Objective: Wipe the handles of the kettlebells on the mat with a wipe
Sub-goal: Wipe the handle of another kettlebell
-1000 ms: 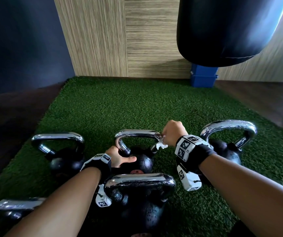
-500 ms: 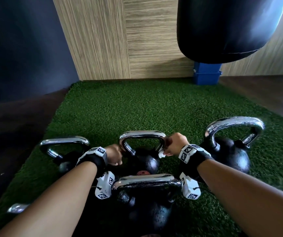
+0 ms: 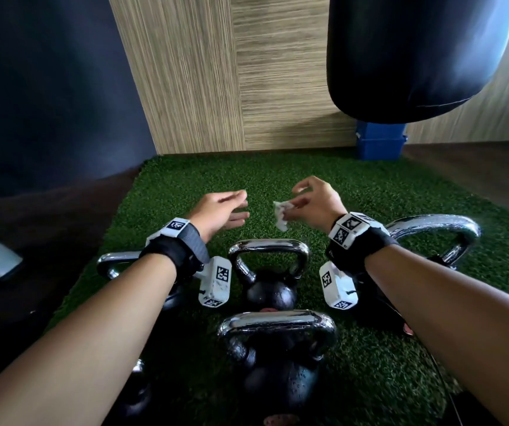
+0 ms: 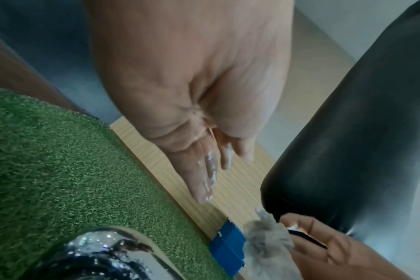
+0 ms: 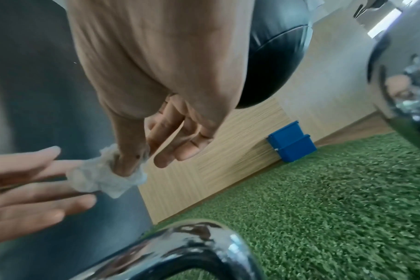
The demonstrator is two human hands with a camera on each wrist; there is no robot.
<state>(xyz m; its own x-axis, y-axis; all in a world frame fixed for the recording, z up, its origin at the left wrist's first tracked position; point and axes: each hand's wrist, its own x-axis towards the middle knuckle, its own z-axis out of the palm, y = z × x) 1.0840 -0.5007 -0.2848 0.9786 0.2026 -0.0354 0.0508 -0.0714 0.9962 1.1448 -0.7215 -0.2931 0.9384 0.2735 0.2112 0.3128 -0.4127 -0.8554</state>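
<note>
Several black kettlebells with chrome handles stand on the green turf mat (image 3: 354,192): a middle one (image 3: 270,250), a near one (image 3: 277,325), one at the right (image 3: 434,224) and one at the left (image 3: 118,261). My right hand (image 3: 313,199) is raised above the middle kettlebell and pinches a small crumpled white wipe (image 3: 281,215) (image 5: 103,178) between thumb and forefinger. My left hand (image 3: 222,207) hovers beside it with straight fingers (image 4: 204,180), holding nothing, a short gap from the wipe.
A black punching bag (image 3: 416,56) hangs over the mat's far right. A blue box (image 3: 380,141) sits against the wood-panel wall (image 3: 231,72). Dark floor borders the mat on the left and right.
Both hands have left the middle kettlebell's handle and risen above it. The right hand took the wipe along; the left hand opened and moved toward the wipe.
</note>
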